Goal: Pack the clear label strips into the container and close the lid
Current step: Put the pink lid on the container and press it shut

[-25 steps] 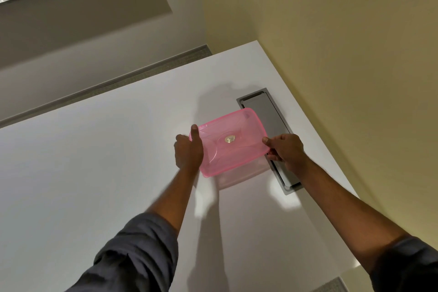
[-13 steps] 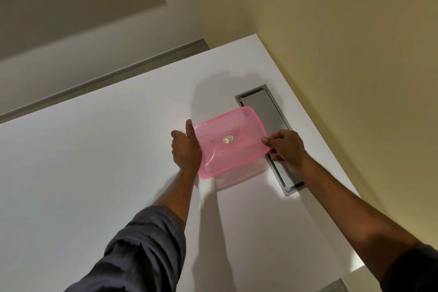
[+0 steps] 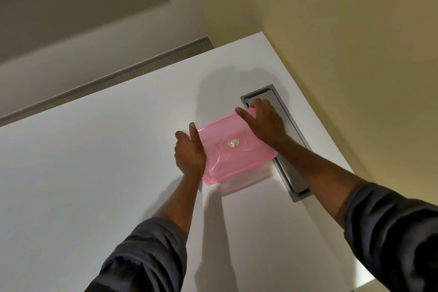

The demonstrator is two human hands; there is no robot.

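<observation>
The translucent pink plastic lid (image 3: 233, 149) conceals the container's contents. The right hand (image 3: 265, 123) covers its far corner. The small gold round sticker (image 3: 233, 143) is illegible.

My container sits under a translucent pink lid (image 3: 227, 149), rectangular with rounded corners and a small pale round mark at its centre. The lid lies flat on top, its long axis running from 7 o'clock toward 1 o'clock on the white tabletop (image 3: 94, 173).

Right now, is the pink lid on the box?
On: the pink lid covers the box, both hands pressing its edges. Whether it is sealed, cannot tell.
</observation>
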